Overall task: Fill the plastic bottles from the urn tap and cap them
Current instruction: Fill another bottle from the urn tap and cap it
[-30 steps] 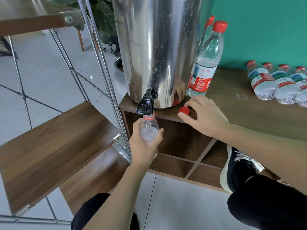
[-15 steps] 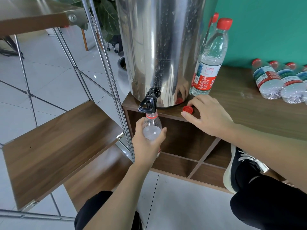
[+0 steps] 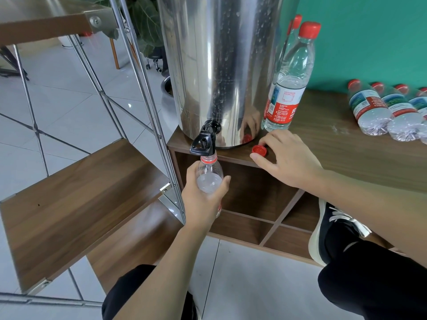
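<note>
Teal wall (image 3: 369,38) and pale floor tiles (image 3: 69,100) frame a wood-grain surface (image 3: 346,153) with open cubbyholes beneath, on which we see a tall, polished steel urn (image 3: 219,65), its side beaded with droplets. At its base juts a black plastic tap (image 3: 204,142). We find the left hand (image 3: 203,199) wrapped around a clear plastic bottle (image 3: 209,179), gripping it upright with its red-ringed open mouth right under the spout; whether water is running we cannot tell. The right hand (image 3: 288,160) lies on the surface with fingers loosely spread, thumb and forefinger touching either side of a small round red cap (image 3: 259,150) that sits just in front of the urn. Beside the urn stands an upright capped bottle (image 3: 291,77), clear and ribbed, with a red-and-white label and water inside. Farther right, several capped bottles (image 3: 369,109) lie on their sides in a row. Chrome-framed wooden steps (image 3: 80,192) rise at left.
</note>
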Demonstrator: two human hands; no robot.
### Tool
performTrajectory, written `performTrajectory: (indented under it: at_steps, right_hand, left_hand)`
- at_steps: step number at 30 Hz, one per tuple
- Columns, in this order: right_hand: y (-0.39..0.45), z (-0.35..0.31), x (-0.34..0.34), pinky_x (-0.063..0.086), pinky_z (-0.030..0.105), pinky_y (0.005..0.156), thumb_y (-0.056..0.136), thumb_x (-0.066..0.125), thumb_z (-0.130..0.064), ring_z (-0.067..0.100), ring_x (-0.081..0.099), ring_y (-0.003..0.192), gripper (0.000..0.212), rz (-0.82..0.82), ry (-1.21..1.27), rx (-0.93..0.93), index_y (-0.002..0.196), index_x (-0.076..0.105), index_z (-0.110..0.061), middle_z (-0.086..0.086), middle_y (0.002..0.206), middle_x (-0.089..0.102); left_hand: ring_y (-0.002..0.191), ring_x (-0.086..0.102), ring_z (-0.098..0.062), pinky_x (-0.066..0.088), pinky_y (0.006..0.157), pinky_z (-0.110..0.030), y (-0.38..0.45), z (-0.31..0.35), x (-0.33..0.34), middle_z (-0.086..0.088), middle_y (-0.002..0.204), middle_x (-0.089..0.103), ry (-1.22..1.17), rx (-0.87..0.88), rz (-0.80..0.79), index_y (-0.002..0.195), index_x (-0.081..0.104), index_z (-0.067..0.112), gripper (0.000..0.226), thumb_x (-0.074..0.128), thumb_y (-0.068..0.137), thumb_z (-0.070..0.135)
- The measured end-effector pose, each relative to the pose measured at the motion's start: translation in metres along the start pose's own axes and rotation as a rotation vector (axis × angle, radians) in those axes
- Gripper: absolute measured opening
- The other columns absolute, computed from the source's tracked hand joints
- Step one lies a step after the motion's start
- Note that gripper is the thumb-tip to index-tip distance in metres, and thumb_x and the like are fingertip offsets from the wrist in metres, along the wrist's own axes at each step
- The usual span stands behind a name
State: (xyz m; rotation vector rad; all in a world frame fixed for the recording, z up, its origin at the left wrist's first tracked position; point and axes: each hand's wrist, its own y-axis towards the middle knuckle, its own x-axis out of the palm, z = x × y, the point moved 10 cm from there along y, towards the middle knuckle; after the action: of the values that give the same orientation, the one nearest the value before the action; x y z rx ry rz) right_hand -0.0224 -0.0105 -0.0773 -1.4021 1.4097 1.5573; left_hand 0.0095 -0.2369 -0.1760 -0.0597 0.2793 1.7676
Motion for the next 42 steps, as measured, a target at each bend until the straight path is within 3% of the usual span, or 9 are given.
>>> performTrajectory:
  at_steps: [6, 17, 37, 42]
  right_hand:
    - [-0.0008, 0.0012, -0.0001, 0.046, 0.039, 0.097, 0.098, 0.044, -0.062, 0.016, 0.052, 0.112, 0.05, 0.001, -0.002, 0.006, 0.12, 0.062, -0.021, -0.002, 0.119, 0.06]
    - [0.0, 0.001, -0.0007, 0.046, 0.038, 0.096, 0.098, 0.044, -0.062, 0.017, 0.053, 0.11, 0.049, 0.006, -0.014, 0.002, 0.118, 0.061, -0.021, -0.003, 0.116, 0.06]
    - [-0.0007, 0.0026, 0.0015, 0.045, 0.038, 0.097, 0.098, 0.041, -0.064, 0.016, 0.053, 0.113, 0.052, -0.012, -0.016, 0.011, 0.12, 0.061, -0.022, -0.002, 0.12, 0.06]
    - [0.0007, 0.0027, -0.0002, 0.045, 0.038, 0.097, 0.098, 0.041, -0.063, 0.017, 0.053, 0.114, 0.052, -0.011, -0.023, 0.008, 0.121, 0.061, -0.021, -0.002, 0.121, 0.06]
  left_hand:
    - [0.111, 0.051, 0.021, 0.038, 0.079, 0.005, -0.0007, 0.0018, 0.0004, 0.036, 0.117, 0.055, 0.002, 0.008, -0.001, 0.136, 0.042, 0.047, 0.073, 0.088, 0.08, 0.041]
    - [0.115, 0.052, 0.015, 0.039, 0.085, 0.004, -0.0004, 0.002, -0.0003, 0.024, 0.125, 0.059, -0.007, 0.022, -0.002, 0.142, 0.047, 0.031, 0.076, 0.088, 0.08, 0.039]
    - [0.117, 0.052, 0.015, 0.04, 0.088, -0.002, -0.0012, -0.0007, 0.0019, 0.028, 0.125, 0.057, -0.018, 0.005, -0.009, 0.143, 0.045, 0.035, 0.076, 0.088, 0.08, 0.04]
    - [0.115, 0.05, 0.018, 0.038, 0.083, 0.005, -0.0005, 0.0013, 0.0027, 0.026, 0.125, 0.057, -0.02, 0.007, -0.013, 0.145, 0.045, 0.031, 0.078, 0.088, 0.08, 0.039]
